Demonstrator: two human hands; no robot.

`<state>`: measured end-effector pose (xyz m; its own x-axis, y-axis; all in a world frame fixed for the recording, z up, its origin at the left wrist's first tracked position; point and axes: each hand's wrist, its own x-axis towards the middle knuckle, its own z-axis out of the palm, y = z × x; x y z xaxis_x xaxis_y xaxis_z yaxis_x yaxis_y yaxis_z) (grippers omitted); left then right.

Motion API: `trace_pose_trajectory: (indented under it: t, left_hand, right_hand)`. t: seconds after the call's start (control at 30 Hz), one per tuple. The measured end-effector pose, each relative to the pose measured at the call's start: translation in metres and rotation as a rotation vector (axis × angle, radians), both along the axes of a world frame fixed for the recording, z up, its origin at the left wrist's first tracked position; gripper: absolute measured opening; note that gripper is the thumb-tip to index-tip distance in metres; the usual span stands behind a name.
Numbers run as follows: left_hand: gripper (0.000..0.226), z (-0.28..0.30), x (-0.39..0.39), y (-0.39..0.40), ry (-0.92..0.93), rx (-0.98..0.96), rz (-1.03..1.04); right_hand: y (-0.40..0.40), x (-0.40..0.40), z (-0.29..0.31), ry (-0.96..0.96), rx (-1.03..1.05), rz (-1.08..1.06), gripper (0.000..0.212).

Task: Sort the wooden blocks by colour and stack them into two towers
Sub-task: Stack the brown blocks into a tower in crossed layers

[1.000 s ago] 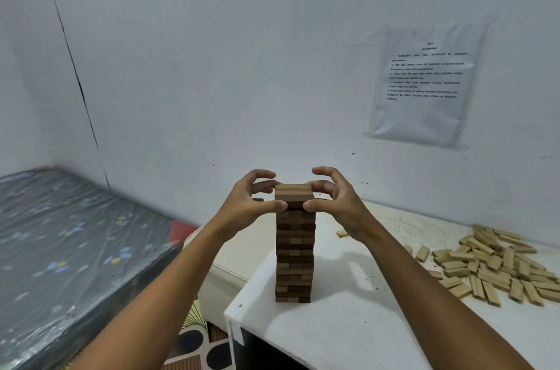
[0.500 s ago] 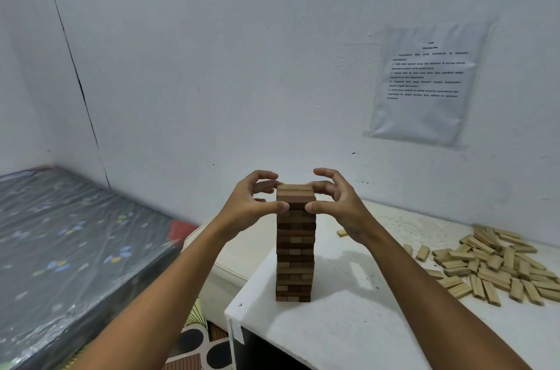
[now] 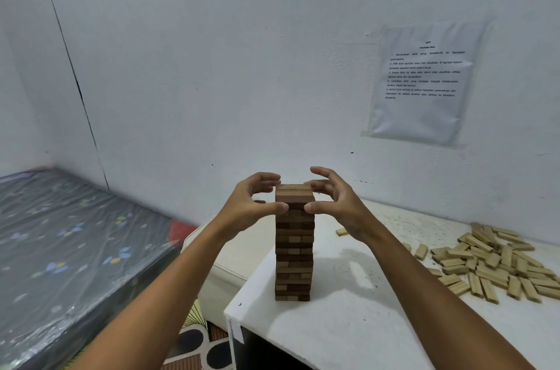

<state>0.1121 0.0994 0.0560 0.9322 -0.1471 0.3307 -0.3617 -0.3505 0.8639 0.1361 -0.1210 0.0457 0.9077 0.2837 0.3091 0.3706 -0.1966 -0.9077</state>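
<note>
Your dark brown tower (image 3: 294,248) stands upright near the table's (image 3: 348,327) front left corner, just back from the front edge. Your left hand (image 3: 253,207) and right hand (image 3: 335,203) bracket its top layers: each thumb tip presses the near face just under the top, while the fingers curl over the far side. Whether those fingers touch the wood, you cannot tell. Compared with a second ago, your fingers are spread slightly wider and the tower stands as it did.

The pile of light blocks (image 3: 497,263) lies loose well to the right, with one stray light block (image 3: 341,231) behind your right wrist. Bare tabletop shows between tower and pile. To the left the table drops off toward a plastic-covered mattress (image 3: 69,248). A printed sheet (image 3: 424,81) hangs on the wall.
</note>
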Motion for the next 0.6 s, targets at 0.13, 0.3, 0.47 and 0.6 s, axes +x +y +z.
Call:
trace_pose_trajectory:
  t: [0.13,0.3,0.47,0.6]
  left_hand:
    - [0.074,0.002,-0.004,-0.001,-0.019,0.025,0.005]
    - [0.062,0.014,-0.012,-0.006,-0.100,0.097,0.053]
    - [0.063,0.038,-0.015,-0.018,-0.216,0.246,0.080]
    - [0.058,0.064,-0.013,-0.041,-0.288,0.375,0.048]
  right_hand:
    - [-0.002,-0.002,0.004,-0.004,0.005,0.014,0.078]
    - [-0.005,-0.009,0.014,-0.016,0.015,-0.020,0.061]
    - [-0.023,-0.017,0.030,-0.077,-0.038,-0.130,0.043]
    - [-0.052,-0.028,0.045,-0.106,-0.094,-0.199,0.044]
